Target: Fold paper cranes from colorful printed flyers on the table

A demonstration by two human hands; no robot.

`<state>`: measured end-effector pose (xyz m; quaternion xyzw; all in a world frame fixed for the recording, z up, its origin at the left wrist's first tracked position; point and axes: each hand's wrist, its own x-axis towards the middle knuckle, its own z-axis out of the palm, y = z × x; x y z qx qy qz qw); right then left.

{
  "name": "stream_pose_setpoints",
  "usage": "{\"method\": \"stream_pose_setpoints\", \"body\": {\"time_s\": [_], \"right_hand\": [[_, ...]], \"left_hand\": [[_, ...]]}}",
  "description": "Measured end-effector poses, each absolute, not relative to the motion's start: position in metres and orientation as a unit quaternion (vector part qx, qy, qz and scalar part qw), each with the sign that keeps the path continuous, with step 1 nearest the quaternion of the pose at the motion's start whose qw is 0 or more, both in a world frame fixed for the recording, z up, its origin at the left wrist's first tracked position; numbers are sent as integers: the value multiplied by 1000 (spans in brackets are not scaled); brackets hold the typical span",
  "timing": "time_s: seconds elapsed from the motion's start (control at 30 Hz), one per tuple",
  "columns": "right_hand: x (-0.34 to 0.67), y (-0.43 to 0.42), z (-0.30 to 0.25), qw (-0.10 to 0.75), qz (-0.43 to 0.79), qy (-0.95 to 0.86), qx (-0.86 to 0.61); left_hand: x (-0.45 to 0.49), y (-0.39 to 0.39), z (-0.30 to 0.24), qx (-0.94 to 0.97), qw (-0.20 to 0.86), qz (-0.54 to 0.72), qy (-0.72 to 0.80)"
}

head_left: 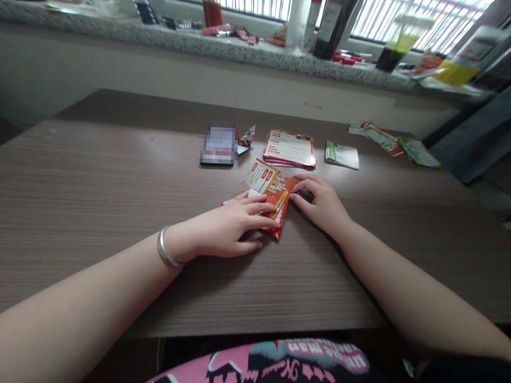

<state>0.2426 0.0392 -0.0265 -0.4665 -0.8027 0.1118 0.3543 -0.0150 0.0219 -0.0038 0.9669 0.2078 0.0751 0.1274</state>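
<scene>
A folded red-and-orange printed paper leaflet [273, 184] lies at a slant on the wooden table. My left hand [237, 219], with a silver bangle at the wrist, rests across its lower left part, palm down and fingers spread. A small white piece of the paper shows by the left fingers; what is under the palm is hidden. At the leaflet's right edge, my right hand [323, 203] has its fingers bent and a gap between thumb and forefinger, their tips touching or very near the edge.
Behind the leaflet are a pile of printed sheets [291, 149], a smaller stack of cards [342, 155], a blurred phone-like device [219, 145] and a folded paper piece [247, 137]. Green-and-red papers [382, 138] lie far right. Bottles and small items crowd the stone windowsill [262, 53].
</scene>
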Motion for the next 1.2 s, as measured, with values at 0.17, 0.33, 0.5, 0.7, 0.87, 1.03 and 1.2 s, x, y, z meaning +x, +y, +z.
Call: {"method": "stream_pose_setpoints", "body": {"time_s": [0.17,0.33,0.5,0.7,0.87,1.03,1.2], "right_hand": [[243,39,-25,352,103,-808,-462],[242,40,-25,365,111,-789,-482],[241,41,-24,373,116,-767,-508],[240,38,-20,378,109,-767,-507],[239,32,-16,383,88,-782,-484],[238,28,-15,387,60,-807,-443],[236,29,-17,395,27,-815,-424]], "left_hand": [[-15,22,-3,966,126,78,213],[-15,22,-3,968,116,95,202],[-15,21,-4,968,104,94,210],[-15,20,-5,967,97,73,226],[-15,20,-4,963,91,58,248],[-15,19,-5,959,91,40,266],[-15,19,-5,958,90,36,268]]}}
